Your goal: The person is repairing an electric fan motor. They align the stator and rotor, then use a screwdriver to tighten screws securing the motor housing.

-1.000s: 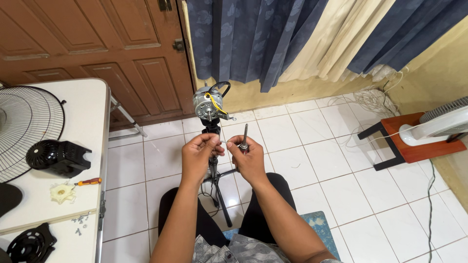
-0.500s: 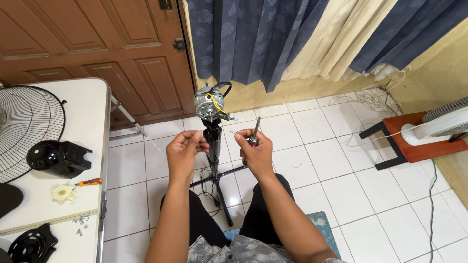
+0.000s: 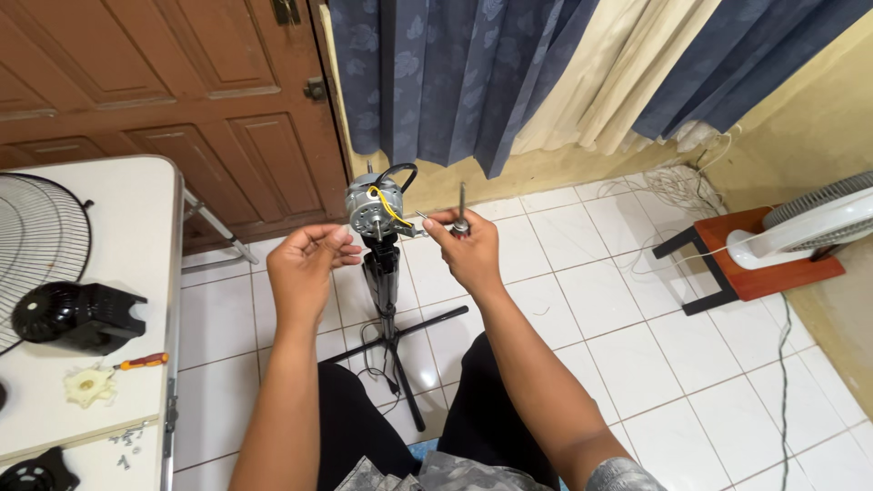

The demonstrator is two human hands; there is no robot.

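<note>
- Counter [image 3: 136,209]: one, white, at the person's left; it serves as the parts lay-down area, so removed pieces sit within reach but clear of the stand.
- Fan guard grille [image 3: 36,245]: one, round wire, flat on the counter, partly cut off by the frame edge.
- Second fan [image 3: 809,227]: one, white, lying on a red-brown board [image 3: 746,273] on the tiled floor, well apart from the work.
- Fan stand [image 3: 386,300]: one, black, upright on crossed feet between the person's knees; this keeps the motor at hand height.
- Fan motor [image 3: 371,207]: one, bare metal with a yellow wire and a black cable loop, mounted on top of the stand, shaft toward the person. No housing on it.
- Black motor housing [image 3: 77,314]: one on the counter; a second dark part [image 3: 32,473] at the counter's near edge, too cropped to identify.
- Left hand [image 3: 305,264]: fingers curled loosely, tips just beside the motor; whether they pinch anything I cannot tell.
- Right hand [image 3: 468,250]: fingers clamped on a screwdriver [image 3: 461,209], shaft pointing up, held just right of the motor.
- Orange-handled screwdriver [image 3: 141,361]: one, on the counter.
- Cream plastic hub piece [image 3: 88,385]: one, beside it.
- Loose screws [image 3: 127,438]: small cluster, count not readable.
</note>
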